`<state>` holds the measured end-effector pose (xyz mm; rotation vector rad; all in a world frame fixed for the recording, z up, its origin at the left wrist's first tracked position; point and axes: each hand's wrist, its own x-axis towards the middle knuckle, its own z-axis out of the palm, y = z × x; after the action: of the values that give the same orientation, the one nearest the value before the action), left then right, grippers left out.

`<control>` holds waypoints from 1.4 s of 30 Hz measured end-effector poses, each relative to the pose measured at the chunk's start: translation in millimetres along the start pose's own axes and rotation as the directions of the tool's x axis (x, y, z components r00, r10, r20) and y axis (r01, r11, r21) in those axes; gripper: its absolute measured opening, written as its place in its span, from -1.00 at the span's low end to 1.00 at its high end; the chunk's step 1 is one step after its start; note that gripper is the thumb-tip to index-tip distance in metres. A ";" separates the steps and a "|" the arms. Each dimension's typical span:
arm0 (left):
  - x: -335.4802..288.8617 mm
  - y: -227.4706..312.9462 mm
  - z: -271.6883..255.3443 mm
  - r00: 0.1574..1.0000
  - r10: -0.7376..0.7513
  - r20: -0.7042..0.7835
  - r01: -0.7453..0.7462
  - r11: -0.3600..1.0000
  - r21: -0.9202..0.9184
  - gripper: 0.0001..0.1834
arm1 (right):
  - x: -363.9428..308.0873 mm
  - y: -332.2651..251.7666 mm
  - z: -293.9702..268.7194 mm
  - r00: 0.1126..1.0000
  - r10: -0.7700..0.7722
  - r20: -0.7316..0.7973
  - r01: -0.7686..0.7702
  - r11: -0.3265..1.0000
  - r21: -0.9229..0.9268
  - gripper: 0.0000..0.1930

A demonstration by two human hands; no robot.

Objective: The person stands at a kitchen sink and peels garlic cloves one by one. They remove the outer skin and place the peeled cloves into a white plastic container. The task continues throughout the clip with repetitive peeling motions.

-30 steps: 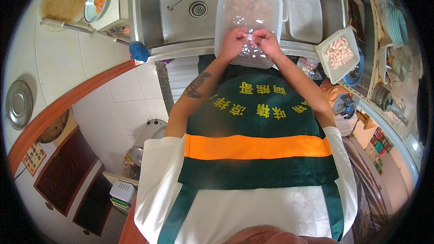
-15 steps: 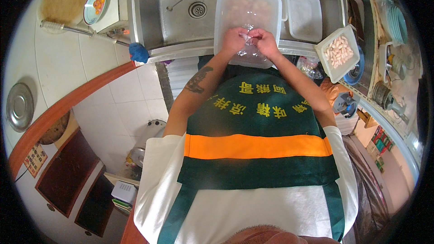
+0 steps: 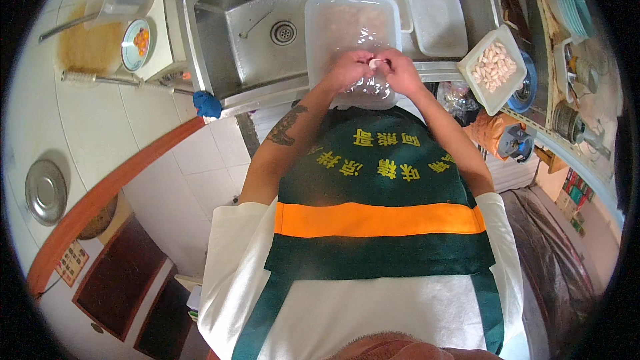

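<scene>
A translucent plastic tub (image 3: 314,43) of water rests over the near edge of the sink, with pale pink pieces blurred under the surface at its far end. Over its near half my left hand (image 3: 351,71) and my right hand (image 3: 400,73) meet, fingertips pinched together. Between them is a small pale piece (image 3: 375,64), whitish and wet-looking; its exact kind does not show. Both hands are closed on it. To the right, a white plastic box (image 3: 509,91) carries a heap of plump, pale pink oblong pieces (image 3: 493,67).
A steel double sink (image 3: 230,23) lies beyond, its drain visible at left. Two white tubs (image 3: 437,20) sit in the right basin. At left are a bowl (image 3: 137,57) with orange balls, a blue cloth (image 3: 207,104) and a metal lid (image 3: 47,191). Green plates are stacked far right.
The view has shifted and turned slightly. My hands still pinch the pale piece over the tub, with the fingers in a somewhat different grip.
</scene>
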<state>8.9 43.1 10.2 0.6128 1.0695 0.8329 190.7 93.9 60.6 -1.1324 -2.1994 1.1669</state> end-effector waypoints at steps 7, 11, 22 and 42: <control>35.7 28.9 -30.6 0.937 0.335 -0.098 0.002 0.275 0.962 -0.74 | -47.3 52.1 -127.3 0.540 0.807 -0.240 -0.006 0.289 0.957 -0.75; 50.2 50.0 -50.0 0.941 0.336 -0.031 0.074 -0.115 0.991 -0.77 | -62.4 50.6 -148.9 0.551 0.805 -0.218 0.044 0.233 0.972 -0.66; 55.2 28.6 -70.2 0.938 0.341 -0.055 0.085 -0.073 0.994 -0.83 | 36.3 9.9 28.5 0.792 0.555 0.254 -0.581 0.559 0.592 -0.82; -2.6 -6.8 -45.7 0.974 0.192 -0.121 -0.032 0.645 0.763 -0.69 | 22.1 28.1 59.3 0.782 0.479 0.399 -0.621 0.655 0.430 -0.82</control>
<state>-32.1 39.1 -10.8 1.3481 1.5884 0.5166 152.0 91.4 3.2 -1.4937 -1.4859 2.1403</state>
